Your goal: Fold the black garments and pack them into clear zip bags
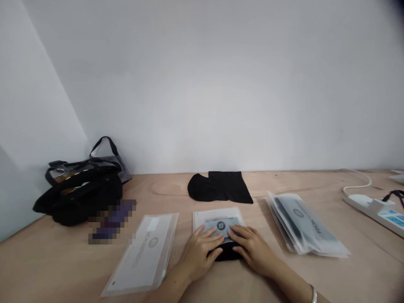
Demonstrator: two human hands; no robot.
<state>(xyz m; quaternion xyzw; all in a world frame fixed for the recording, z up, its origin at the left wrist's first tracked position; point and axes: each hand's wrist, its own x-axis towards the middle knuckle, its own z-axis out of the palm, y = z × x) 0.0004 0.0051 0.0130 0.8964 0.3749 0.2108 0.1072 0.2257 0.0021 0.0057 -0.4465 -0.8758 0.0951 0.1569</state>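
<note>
A frosted plastic bag (202,216) with a printed logo lies in front of me, and black fabric (227,252) sticks out of its near end. My left hand (202,250) rests on the left side of the bag and fabric, fingers spread. On the right side lies my right hand (252,248), its fingers also apart and flat. Beyond the bag, a folded black cloth piece (221,186) lies near the wall.
Flat frosted bags (142,256) lie at the left, and a stack of filled bags (306,225) at the right. A black bag (88,195) stands at the back left beside a striped bag (123,166). A white power strip (362,203) is at far right.
</note>
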